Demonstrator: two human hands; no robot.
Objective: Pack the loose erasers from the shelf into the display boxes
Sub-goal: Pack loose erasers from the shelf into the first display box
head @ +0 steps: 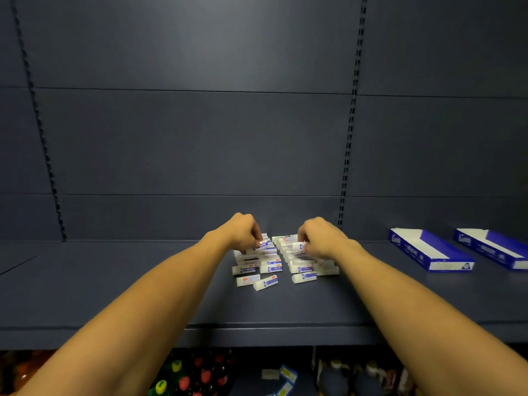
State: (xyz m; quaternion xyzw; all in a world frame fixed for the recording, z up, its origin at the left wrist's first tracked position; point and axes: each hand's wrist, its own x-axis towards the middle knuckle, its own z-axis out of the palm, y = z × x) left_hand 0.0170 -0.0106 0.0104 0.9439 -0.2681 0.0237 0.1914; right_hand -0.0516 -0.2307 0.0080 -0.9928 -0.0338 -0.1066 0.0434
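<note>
Both hands gathering loose erasers from the pile at mid-shelf.

The left hand [245, 232] pinches one eraser [265, 243] at the far left of the eraser pile [274, 262]; the right hand [320, 238] curls round another eraser [298, 246] at the pile's far right. The two display boxes [428, 250], apparently unfilled, lie well apart to the right on the shelf [143, 281]. Collect several erasers per hand, sleeves aligned, then carry them right and seat them flat in the nearer box, in rows.
</note>
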